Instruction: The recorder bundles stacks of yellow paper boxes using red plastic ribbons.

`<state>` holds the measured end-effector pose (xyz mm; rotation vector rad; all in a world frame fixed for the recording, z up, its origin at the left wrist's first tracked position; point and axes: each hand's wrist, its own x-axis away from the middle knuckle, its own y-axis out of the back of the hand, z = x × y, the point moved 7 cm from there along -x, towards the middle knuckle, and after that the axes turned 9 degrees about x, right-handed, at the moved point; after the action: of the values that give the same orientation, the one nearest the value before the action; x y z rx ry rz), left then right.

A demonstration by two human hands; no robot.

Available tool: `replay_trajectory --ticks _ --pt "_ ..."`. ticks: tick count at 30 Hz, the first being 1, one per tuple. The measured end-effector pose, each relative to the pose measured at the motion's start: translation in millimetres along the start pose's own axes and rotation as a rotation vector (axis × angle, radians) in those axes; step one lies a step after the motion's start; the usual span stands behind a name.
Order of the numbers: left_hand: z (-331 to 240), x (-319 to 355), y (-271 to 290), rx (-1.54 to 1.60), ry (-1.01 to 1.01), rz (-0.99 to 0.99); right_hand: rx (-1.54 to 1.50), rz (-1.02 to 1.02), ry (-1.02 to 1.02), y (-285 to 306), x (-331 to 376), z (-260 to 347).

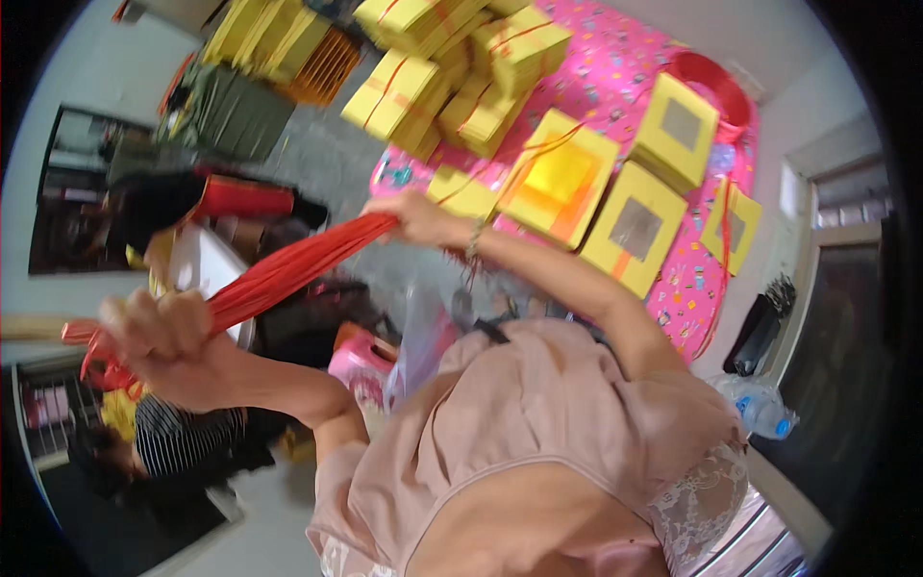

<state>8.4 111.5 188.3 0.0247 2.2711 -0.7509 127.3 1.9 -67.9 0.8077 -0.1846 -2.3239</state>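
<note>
A long bundle of red strings (298, 271) is stretched between my two hands, slanting from lower left to upper right. My left hand (159, 341) is closed in a fist round its left end, with loose loops sticking out past the fingers. The other end is gripped by my right hand (415, 219), beside the table's near left edge. Just past my right hand a small yellow paper stack (463, 195) lies on the table. Flat stacks of yellow paper with grey squares (635, 229) and one with an orange-gold square (558, 178) lie farther right.
The table has a pink patterned cloth (601, 58). Tied yellow bundles (394, 91) are piled at its far left, a red basin (721, 91) at its far right. A pink container (363, 370) and a plastic bag (423, 341) are near me. Two people sit at left, one in stripes (187, 438).
</note>
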Motion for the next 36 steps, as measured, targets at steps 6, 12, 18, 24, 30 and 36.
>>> replay_trajectory --ticks 6,12,18,24,30,36 --pt "-132 38 -2 0.164 -0.230 0.085 0.092 0.214 -0.282 -34 59 -88" --pt "-152 88 62 -0.637 -0.146 -0.384 0.171 0.116 -0.260 -49 65 -65" --pt "40 158 187 -1.162 1.157 -0.117 0.329 0.198 0.062 -69 51 28" --pt "129 168 188 -0.838 1.082 0.221 0.388 0.293 0.148 -95 58 68" --pt "173 221 147 -0.059 1.878 -0.098 0.365 0.302 0.131 -130 64 75" --pt "211 224 123 0.072 1.890 0.045 0.482 0.402 0.157 -147 73 98"
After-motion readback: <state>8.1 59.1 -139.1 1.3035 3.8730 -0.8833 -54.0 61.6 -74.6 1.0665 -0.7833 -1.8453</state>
